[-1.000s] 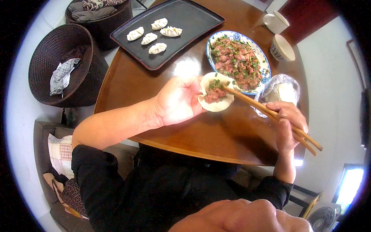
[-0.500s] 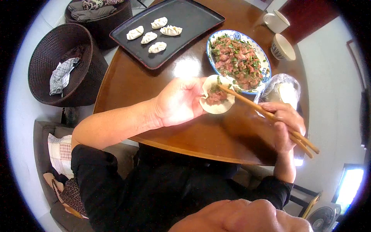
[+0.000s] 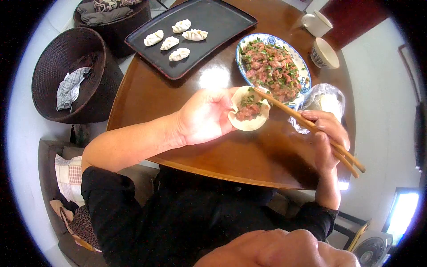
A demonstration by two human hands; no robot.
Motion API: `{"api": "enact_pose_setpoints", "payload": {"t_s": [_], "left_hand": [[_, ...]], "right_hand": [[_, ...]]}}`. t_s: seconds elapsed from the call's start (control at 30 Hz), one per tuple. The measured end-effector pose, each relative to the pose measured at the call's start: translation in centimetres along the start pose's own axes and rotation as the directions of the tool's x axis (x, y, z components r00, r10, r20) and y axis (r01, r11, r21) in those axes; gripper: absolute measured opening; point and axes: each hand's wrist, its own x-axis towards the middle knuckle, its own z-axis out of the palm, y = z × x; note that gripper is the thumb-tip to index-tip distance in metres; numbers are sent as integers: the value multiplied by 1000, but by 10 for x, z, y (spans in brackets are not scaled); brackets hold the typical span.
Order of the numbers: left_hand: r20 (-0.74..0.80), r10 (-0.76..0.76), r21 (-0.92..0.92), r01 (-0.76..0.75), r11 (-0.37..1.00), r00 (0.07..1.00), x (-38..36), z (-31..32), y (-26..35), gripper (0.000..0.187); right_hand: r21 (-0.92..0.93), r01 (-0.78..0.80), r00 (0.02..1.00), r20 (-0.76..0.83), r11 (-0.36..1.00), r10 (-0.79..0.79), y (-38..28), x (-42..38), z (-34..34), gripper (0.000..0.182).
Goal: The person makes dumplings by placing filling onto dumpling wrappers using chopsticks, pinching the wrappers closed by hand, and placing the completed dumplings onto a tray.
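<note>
On the fingers of my left hand [image 3: 207,116] rests a round dumpling wrapper [image 3: 255,125], held at its edge and lying open. A lump of pink meat filling with green bits [image 3: 249,109] sits on it. My right hand [image 3: 329,133] is closed around a pair of wooden chopsticks [image 3: 291,119], whose tips are at the wrapper's upper edge. Just beyond is a blue-and-white plate [image 3: 241,66] heaped with minced meat and chopped greens [image 3: 273,69]. Several pleated dumplings [image 3: 195,35] lie on a black tray [image 3: 218,22] farther off.
Beside the plate, near my right hand, lies a clear plastic bag [image 3: 327,95] with something pale inside. A white mug [image 3: 316,24] and a bowl [image 3: 324,54] stand at the right edge of the wooden table [image 3: 200,160]. Wicker baskets [image 3: 46,84] holding cloth are at left.
The chopstick tips have lifted from the filling to the wrapper's upper edge. My right hand has risen slightly. My left hand and the wrapper have barely moved.
</note>
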Motion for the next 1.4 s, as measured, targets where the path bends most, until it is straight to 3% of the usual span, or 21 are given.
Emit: {"api": "enact_pose_setpoints", "payload": {"t_s": [0.1, 0.2, 0.33, 0.4, 0.57, 0.67, 0.87, 0.93, 1.0, 1.03, 1.13, 1.3, 1.4], "left_hand": [[-8, 0, 2, 0, 1000, 1000, 0, 0, 0, 65], [-9, 1, 6, -1, 1000, 1000, 0, -1, 0, 63], [-44, 7, 6, -7, 1000, 999, -1, 1, 0, 60], [-30, 2, -5, -3, 1000, 1000, -1, -2, 0, 59], [-21, 11, 3, -11, 1000, 1000, -2, -1, 0, 56], [-65, -3, 13, 3, 1000, 998, -1, 1, 0, 57], [0, 5, 25, -5, 1000, 1000, 1, -2, -1, 59], [-61, 9, 48, -6, 999, 998, 0, 1, 0, 59], [-45, 10, 44, -8, 999, 999, 0, 2, 1, 59], [-31, 11, 41, -10, 999, 999, -1, 2, 1, 60], [-37, 25, 51, -23, 998, 999, -1, 2, 1, 61], [-21, 16, 40, -15, 999, 1000, -2, 5, 3, 62], [-32, 14, 31, -13, 999, 999, 0, 1, 0, 62]], "right_hand": [[-27, 34, 993, 118, 999, -31, -2, 1, 0, 15], [46, 0, 997, 82, 999, -4, -8, -1, 0, 14], [-12, 24, 999, 27, 1000, -24, 2, -3, -1, 15], [-53, 75, 989, 128, 996, -68, 1, 1, 0, 16], [64, 21, 995, 96, 998, -27, -3, -4, 0, 17], [-34, 52, 993, 104, 998, -48, -1, 0, 1, 17], [32, 37, 981, 188, 999, -42, -8, 1, 0, 17], [59, 20, 991, 129, 998, -27, -4, -6, -1, 19], [-65, 36, 998, 58, 997, -32, -2, -8, -4, 19], [-108, 19, 995, 102, 994, -8, -7, -5, -6, 18], [-67, 79, 990, 118, 995, -71, -3, -2, 1, 17], [-39, 56, 985, 164, 998, -49, -10, -3, -4, 17], [-21, 39, 998, 47, 999, -38, -4, -6, -3, 18]]}}
